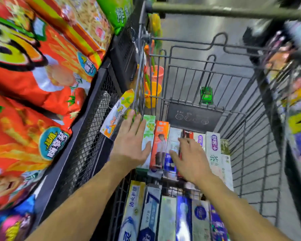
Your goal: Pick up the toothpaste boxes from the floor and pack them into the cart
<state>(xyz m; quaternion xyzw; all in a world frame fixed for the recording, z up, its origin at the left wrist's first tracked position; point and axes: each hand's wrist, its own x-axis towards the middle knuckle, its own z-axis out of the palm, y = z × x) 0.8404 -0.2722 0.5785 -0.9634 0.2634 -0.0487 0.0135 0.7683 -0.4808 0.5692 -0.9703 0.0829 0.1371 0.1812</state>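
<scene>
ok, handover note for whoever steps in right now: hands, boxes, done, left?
Left hand: open, fingers straight, lying flat on the green-and-white box at the left end of the far row.
Right hand: fingers curled over the middle boxes of that row; whether it grips one is not clear.
Boxes: the far row, including the orange box, stands side by side in the cart; a near row lies below the forearms.
Done: two rows packed.
Left: square up the far row. The floor beside the cart is mostly hidden, so check it for more boxes.
</scene>
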